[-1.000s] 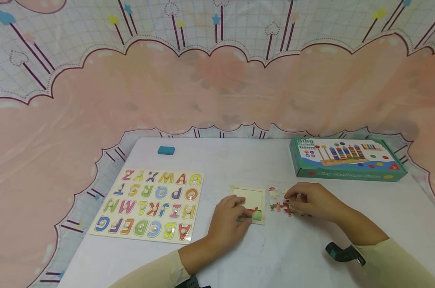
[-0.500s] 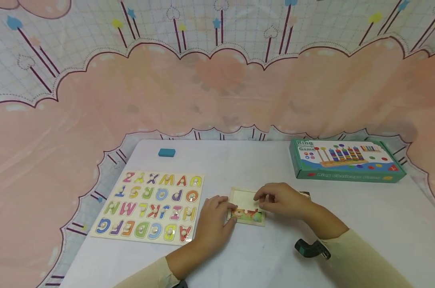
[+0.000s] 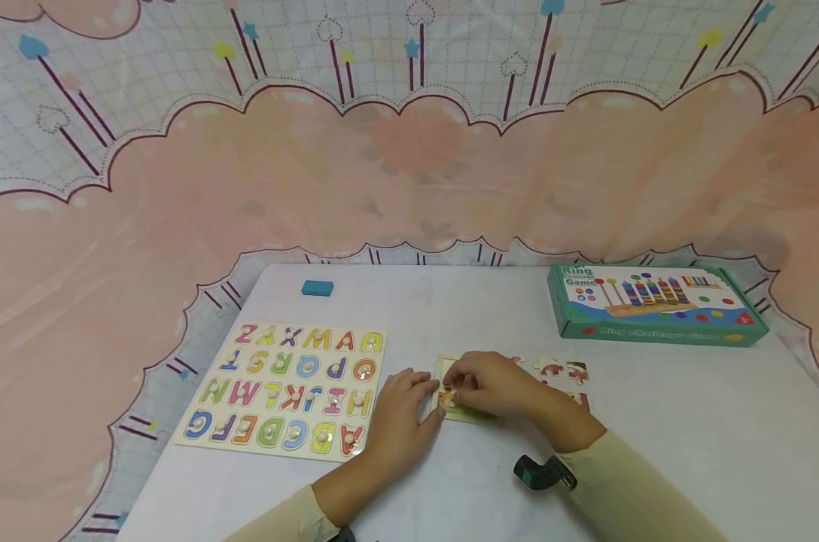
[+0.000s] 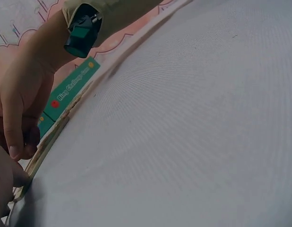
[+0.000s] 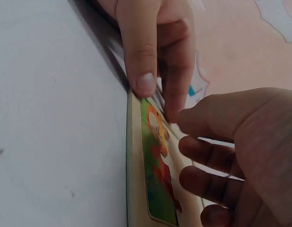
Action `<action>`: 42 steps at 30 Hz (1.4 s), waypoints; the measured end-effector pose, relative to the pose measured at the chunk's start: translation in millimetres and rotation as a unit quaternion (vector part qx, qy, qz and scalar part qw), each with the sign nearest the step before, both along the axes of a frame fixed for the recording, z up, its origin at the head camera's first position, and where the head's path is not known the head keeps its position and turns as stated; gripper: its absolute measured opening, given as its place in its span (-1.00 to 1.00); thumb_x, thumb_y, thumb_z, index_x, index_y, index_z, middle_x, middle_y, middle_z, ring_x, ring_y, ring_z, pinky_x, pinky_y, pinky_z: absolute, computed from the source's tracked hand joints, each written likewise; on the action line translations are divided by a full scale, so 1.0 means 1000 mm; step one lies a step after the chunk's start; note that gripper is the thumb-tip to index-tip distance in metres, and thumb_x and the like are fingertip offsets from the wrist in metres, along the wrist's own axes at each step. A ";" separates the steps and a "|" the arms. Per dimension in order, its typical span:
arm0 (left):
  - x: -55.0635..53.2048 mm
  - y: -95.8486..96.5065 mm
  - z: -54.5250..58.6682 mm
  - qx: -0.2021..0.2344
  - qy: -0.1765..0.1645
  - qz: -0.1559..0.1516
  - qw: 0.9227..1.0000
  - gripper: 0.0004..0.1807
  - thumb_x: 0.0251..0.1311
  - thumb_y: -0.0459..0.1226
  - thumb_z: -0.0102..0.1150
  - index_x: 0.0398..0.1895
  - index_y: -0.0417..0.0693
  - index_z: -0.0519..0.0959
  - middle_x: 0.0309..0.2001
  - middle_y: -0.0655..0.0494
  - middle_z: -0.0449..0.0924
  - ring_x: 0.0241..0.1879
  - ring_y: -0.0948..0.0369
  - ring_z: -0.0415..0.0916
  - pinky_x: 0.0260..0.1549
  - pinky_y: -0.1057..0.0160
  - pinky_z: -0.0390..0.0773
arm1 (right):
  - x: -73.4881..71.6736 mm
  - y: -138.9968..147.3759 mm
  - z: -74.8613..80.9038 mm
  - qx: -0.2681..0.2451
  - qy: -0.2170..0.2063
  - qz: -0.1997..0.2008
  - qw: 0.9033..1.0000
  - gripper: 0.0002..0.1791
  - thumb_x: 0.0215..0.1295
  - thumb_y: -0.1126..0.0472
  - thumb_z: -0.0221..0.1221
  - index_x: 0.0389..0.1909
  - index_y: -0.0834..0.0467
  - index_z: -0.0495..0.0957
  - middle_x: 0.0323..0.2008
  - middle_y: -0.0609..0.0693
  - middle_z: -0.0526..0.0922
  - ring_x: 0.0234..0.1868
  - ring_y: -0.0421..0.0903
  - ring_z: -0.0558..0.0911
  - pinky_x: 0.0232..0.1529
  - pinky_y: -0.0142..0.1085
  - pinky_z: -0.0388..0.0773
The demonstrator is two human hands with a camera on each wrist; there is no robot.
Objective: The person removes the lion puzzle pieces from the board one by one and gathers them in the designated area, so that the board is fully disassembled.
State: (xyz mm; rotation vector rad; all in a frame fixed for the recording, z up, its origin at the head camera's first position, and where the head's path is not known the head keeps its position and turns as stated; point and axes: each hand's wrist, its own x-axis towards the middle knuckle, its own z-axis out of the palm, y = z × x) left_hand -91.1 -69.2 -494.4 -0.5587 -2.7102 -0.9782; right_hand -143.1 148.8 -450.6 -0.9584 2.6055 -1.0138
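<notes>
1. Puzzle tray [image 5: 137, 189]: flat on the surface [image 3: 450, 309], picture pieces [image 5: 159, 184] set along its near side.
2. Left hand [image 3: 404, 412]: fingers relaxed, touching the tray at its left side.
3. Right hand [image 3: 497, 382]: over the tray, fingers bent; whether a piece is gripped cannot be determined.
4. Loose pieces [image 3: 550, 367]: right of the tray, partly hidden by the right hand.
5. Alphabet board [image 3: 290, 413]: left of the left hand.

Puzzle tray [image 5: 136, 189] partly behind right hand [image 3: 496, 384].
</notes>
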 end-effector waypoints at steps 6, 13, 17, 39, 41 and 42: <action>0.001 0.001 0.004 0.013 -0.014 -0.002 1.000 -0.52 0.19 -0.24 0.46 0.17 -0.22 0.72 0.26 -0.06 0.63 0.43 -0.14 0.41 0.47 -0.19 0.30 | 0.000 -0.009 0.000 0.057 -0.004 0.004 0.998 -0.74 0.29 0.30 0.40 -0.01 0.11 0.77 -0.11 -0.15 0.70 -0.21 -0.23 0.53 -0.11 -0.27 0.54; 0.001 0.002 0.005 0.018 -0.013 -0.001 1.000 -0.51 0.14 -0.25 0.47 0.15 -0.23 0.73 0.24 -0.08 0.64 0.41 -0.16 0.43 0.50 -0.21 0.26 | 0.003 -0.011 0.004 0.086 -0.015 -0.024 0.996 -0.67 0.23 0.33 0.44 0.03 0.15 0.73 -0.10 -0.11 0.67 -0.14 -0.16 0.56 0.02 -0.15 0.60; 0.001 0.002 0.005 0.021 -0.009 0.001 1.000 -0.51 0.11 -0.25 0.49 0.14 -0.22 0.74 0.23 -0.07 0.64 0.40 -0.15 0.43 0.48 -0.20 0.28 | 0.004 -0.011 0.006 0.094 -0.010 -0.034 0.995 -0.71 0.23 0.32 0.45 -0.02 0.15 0.72 -0.15 -0.10 0.64 -0.14 -0.14 0.56 0.04 -0.11 0.61; 0.001 0.001 0.004 0.021 -0.008 0.000 1.000 -0.51 0.10 -0.25 0.51 0.14 -0.22 0.74 0.23 -0.08 0.65 0.41 -0.18 0.44 0.52 -0.26 0.21 | 0.003 -0.010 0.001 0.030 -0.018 -0.013 0.999 -0.67 0.22 0.39 0.45 -0.17 0.02 0.54 -0.26 -0.17 0.59 -0.27 -0.18 0.51 -0.21 -0.29 0.53; 0.001 0.001 0.003 0.023 -0.004 0.000 1.000 -0.50 0.08 -0.26 0.51 0.13 -0.22 0.75 0.22 -0.08 0.65 0.40 -0.19 0.44 0.50 -0.26 0.23 | 0.005 -0.010 0.001 0.012 -0.016 -0.011 1.000 -0.68 0.20 0.38 0.44 -0.17 0.02 0.53 -0.29 -0.17 0.59 -0.34 -0.22 0.49 -0.30 -0.32 0.50; 0.002 0.001 0.003 0.023 -0.003 0.000 1.000 -0.50 0.07 -0.27 0.51 0.13 -0.22 0.75 0.22 -0.08 0.65 0.40 -0.19 0.44 0.50 -0.25 0.24 | 0.006 -0.010 0.001 0.005 -0.016 -0.010 1.000 -0.69 0.20 0.37 0.43 -0.17 0.02 0.54 -0.32 -0.16 0.58 -0.38 -0.23 0.47 -0.34 -0.34 0.48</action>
